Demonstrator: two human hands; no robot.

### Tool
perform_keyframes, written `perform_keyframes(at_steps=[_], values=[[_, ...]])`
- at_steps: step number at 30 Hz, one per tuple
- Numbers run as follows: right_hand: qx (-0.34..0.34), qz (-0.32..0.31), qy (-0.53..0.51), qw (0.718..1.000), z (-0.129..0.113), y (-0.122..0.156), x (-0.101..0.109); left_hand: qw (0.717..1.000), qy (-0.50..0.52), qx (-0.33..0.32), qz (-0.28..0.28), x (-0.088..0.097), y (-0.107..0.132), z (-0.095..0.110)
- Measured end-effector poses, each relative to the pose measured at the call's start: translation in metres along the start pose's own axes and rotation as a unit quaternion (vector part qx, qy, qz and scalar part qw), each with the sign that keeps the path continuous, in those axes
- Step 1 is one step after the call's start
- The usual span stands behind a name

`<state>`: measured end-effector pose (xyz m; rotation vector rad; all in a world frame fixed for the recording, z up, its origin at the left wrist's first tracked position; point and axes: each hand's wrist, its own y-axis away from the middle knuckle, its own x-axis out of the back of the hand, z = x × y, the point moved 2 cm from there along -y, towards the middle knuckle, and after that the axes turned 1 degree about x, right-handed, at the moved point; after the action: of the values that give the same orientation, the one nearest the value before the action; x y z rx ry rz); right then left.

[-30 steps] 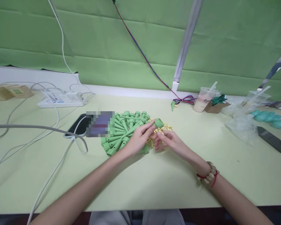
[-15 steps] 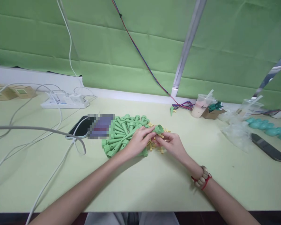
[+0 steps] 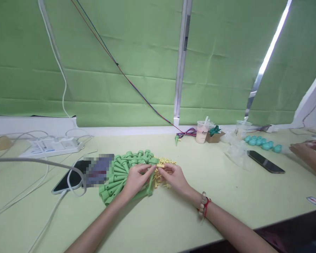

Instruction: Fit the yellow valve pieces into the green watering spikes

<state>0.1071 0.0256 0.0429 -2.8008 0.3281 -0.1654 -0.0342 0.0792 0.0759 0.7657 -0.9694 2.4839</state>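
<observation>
My left hand (image 3: 137, 180) is closed around a green tapered spike (image 3: 154, 161) with a wide round cap. The cap shows above my fingertips, while most of its body is hidden. Close beside it, my right hand (image 3: 176, 178) pinches a small yellow plastic piece (image 3: 160, 166), held up against the spike; whether the two are joined I cannot tell. Under and left of my left hand lies a pile of similar green spikes (image 3: 118, 174). Small yellow pieces (image 3: 168, 161) are heaped behind and below my fingers.
A phone (image 3: 72, 177) with a white cable and a power strip (image 3: 52, 146) are at left. Behind stand a lone green spike (image 3: 176, 140) and a drink cup (image 3: 201, 133). At right are a plastic bag (image 3: 237, 154), another phone (image 3: 265, 161), teal objects (image 3: 265, 144) and another person's hands (image 3: 305, 151).
The camera view has turned right, bringing another person's hands into view. My hands stay together over the pile; the spike's cap now sits lower behind my left fingertips and the yellow piece shows more.
</observation>
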Motion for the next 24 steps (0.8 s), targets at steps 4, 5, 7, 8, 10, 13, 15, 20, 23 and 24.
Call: perform_keyframes(at_steps=[4,5,7,8,10,13,15,20,23,24], values=[[-0.047,-0.029,-0.077,0.995,-0.003,0.001,-0.003,0.999,0.024,0.034,0.029,0.005,0.004,-0.002],[-0.051,-0.050,-0.086,0.994,-0.004,0.001,-0.004,0.998,0.023,0.033,0.040,0.006,0.005,-0.002],[-0.057,-0.087,-0.097,0.990,-0.003,0.002,-0.005,0.998,0.010,0.026,0.049,0.007,0.007,0.000],[-0.060,-0.099,-0.100,0.988,-0.002,0.003,-0.005,0.999,0.002,0.022,0.045,0.007,0.007,0.001],[-0.067,-0.120,-0.101,0.985,0.003,0.004,-0.005,1.000,-0.004,0.015,0.019,0.004,0.008,0.003],[-0.088,-0.142,-0.097,0.981,0.011,0.006,-0.005,0.998,0.042,0.036,-0.030,-0.003,0.010,0.003],[-0.094,-0.146,-0.092,0.981,0.012,0.007,-0.004,0.994,0.072,0.054,-0.055,-0.007,0.012,0.003],[-0.121,-0.168,-0.163,0.965,-0.001,0.009,-0.004,0.986,0.123,0.039,-0.101,-0.008,0.015,0.012],[-0.178,-0.192,-0.280,0.923,-0.010,0.014,-0.007,0.981,0.157,0.041,-0.111,-0.005,0.015,0.017],[-0.193,-0.193,-0.302,0.913,-0.011,0.016,-0.007,0.983,0.145,0.041,-0.104,-0.004,0.015,0.018]])
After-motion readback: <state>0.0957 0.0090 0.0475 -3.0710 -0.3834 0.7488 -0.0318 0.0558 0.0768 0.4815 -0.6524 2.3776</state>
